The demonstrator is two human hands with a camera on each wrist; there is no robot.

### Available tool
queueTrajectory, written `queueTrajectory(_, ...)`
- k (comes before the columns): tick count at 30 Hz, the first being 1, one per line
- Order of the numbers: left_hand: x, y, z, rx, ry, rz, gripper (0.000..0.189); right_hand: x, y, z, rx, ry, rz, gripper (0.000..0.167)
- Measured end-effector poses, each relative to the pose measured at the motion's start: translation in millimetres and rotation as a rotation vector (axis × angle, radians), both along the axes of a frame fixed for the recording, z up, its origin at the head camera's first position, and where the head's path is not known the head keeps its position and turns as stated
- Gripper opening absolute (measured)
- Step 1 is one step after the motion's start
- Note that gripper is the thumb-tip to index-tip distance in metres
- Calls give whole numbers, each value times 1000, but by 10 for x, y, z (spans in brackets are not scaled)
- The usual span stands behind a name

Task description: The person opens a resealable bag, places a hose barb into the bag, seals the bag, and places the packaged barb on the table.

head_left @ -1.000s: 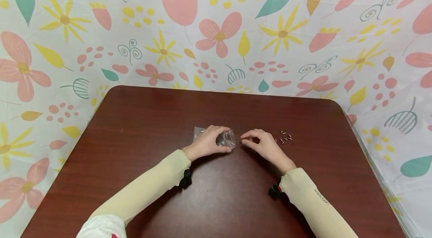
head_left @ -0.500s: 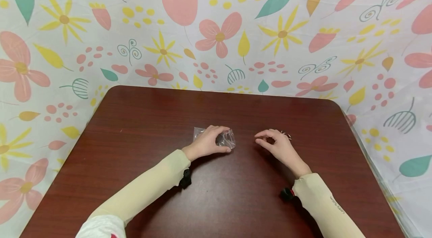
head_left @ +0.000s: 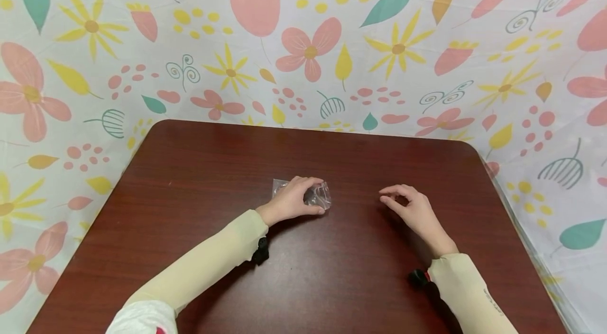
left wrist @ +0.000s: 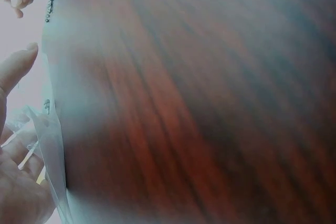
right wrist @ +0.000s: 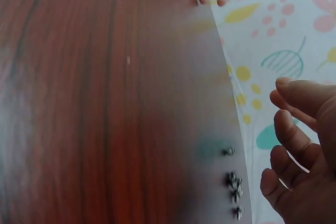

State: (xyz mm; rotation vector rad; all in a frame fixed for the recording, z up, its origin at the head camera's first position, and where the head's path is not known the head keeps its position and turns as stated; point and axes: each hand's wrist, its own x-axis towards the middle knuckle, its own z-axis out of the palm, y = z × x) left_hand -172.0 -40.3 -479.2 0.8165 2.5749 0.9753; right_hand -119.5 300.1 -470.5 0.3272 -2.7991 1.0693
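My left hand (head_left: 293, 198) holds a clear plastic zip bag (head_left: 323, 196) on the table, thumb and fingers spread around its mouth. In the left wrist view the bag (left wrist: 52, 145) stands partly up against the fingers, with a small metal piece (left wrist: 47, 106) at its top edge. My right hand (head_left: 416, 213) is off to the right, fingers loosely bent and nothing between them. Several small metal screws (right wrist: 234, 182) lie on the table near it in the right wrist view. From the head camera the right hand hides them.
The dark red-brown wooden table (head_left: 227, 165) has rounded far corners. A cloth (head_left: 303, 49) printed with flowers hangs behind it and along its sides. Both forearms wear pale sleeves (head_left: 204, 260) with a black wrist camera (head_left: 261, 251) beneath.
My right hand has moved right, from beside the bag's mouth to over the screws, which it now covers in the head view. The left hand and bag stay still.
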Motion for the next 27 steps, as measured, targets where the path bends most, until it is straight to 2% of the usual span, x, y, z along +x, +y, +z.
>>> queueTrajectory(10, 0, 4, -12, -12, 11, 6, 76, 53, 200, -11, 6, 8, -61, 17)
queueTrajectory(27, -7, 5, -25, -26, 19, 2, 77, 72, 479, -38, 24, 41, -115, 17)
